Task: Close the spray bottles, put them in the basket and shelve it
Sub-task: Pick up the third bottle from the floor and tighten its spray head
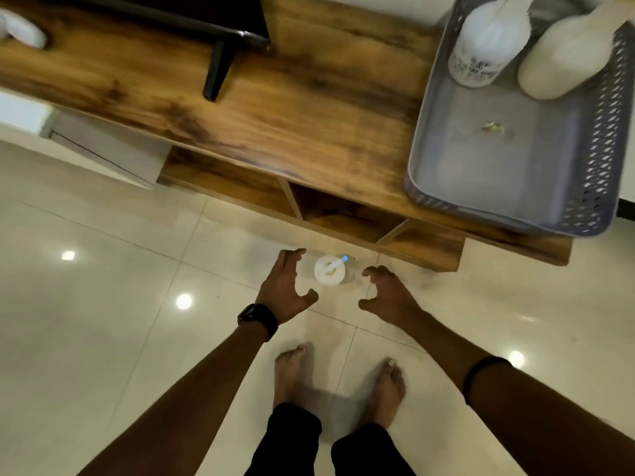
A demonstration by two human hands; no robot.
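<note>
A spray bottle stands on the tiled floor in front of the wooden unit, seen from above as a white top with a blue-tipped nozzle. My left hand is just left of it and my right hand just right of it. Both hands have their fingers spread and curled, and neither touches the bottle. At the unit's right end sits a grey perforated basket. Inside it lie a white labelled bottle and a cream bottle.
The low wooden unit runs across the top, with open shelf compartments under its front edge. A black stand leg rests on it. A white object lies at its far left. My bare feet stand on glossy tiles.
</note>
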